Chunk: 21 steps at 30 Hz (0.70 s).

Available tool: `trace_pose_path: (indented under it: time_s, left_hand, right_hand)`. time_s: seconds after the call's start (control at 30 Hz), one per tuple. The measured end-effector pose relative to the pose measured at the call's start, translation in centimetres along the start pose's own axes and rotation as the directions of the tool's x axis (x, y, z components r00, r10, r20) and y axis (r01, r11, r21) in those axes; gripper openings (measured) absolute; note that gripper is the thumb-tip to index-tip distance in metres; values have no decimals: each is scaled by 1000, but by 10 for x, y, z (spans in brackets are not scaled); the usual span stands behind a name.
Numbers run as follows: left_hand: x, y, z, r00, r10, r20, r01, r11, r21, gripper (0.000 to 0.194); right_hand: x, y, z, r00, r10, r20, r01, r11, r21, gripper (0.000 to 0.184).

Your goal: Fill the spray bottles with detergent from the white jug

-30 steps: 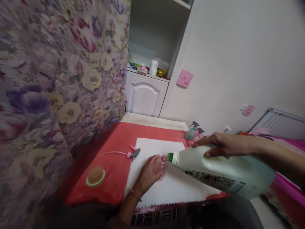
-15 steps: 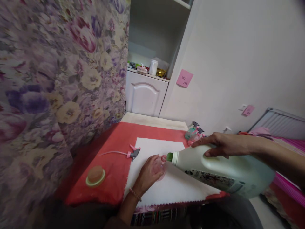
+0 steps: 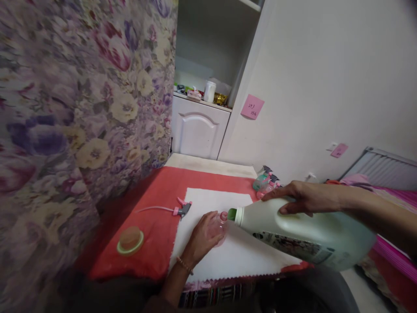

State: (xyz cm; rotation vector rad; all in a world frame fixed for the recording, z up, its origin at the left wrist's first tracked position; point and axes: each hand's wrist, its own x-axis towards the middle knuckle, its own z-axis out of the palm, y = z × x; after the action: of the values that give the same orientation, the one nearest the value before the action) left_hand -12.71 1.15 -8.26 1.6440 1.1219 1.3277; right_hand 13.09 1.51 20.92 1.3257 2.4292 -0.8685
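Observation:
My left hand (image 3: 202, 234) is wrapped round a small clear pink bottle (image 3: 221, 227) that stands upright with its neck uncovered. A big pale green jug (image 3: 289, 228) lies tilted in the air, its handle gripped by my right hand (image 3: 298, 199). The jug's green spout (image 3: 232, 214) is right beside the bottle's mouth; I cannot make out any liquid between them. Left of the bottle, a grey and pink spray trigger (image 3: 184, 210) with a thin pink tube lies at the edge of the white cloth. A round pale green cap (image 3: 130, 241) rests farther left.
The white cloth (image 3: 247, 256) lies over a red table cover (image 3: 153, 187). Several spray bottles (image 3: 262, 181) stand at the back right, close to the wall. Floral curtain (image 3: 97, 108) hangs on the left, and a white cabinet (image 3: 200, 130) stands behind the table.

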Motion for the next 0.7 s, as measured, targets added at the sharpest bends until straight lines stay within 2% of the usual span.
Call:
trace_pose_path:
  time_s: [0.3,0.53,0.7]
  left_hand:
    - [0,5,-1,1000,-3,-21,4,999,37,58]
    - [1,0,0,1000,-28,-4,28,1000,4,63]
    - [1,0,0,999,-44,-6,44,998,-42,67]
  right_hand:
    - [0,3,1,1000,3,7,-4,999,38,52]
    - [1,26,8,999,7,-50,-3,996,88,53]
    - [-1,38,18,997,-42,-62,53,980,189,55]
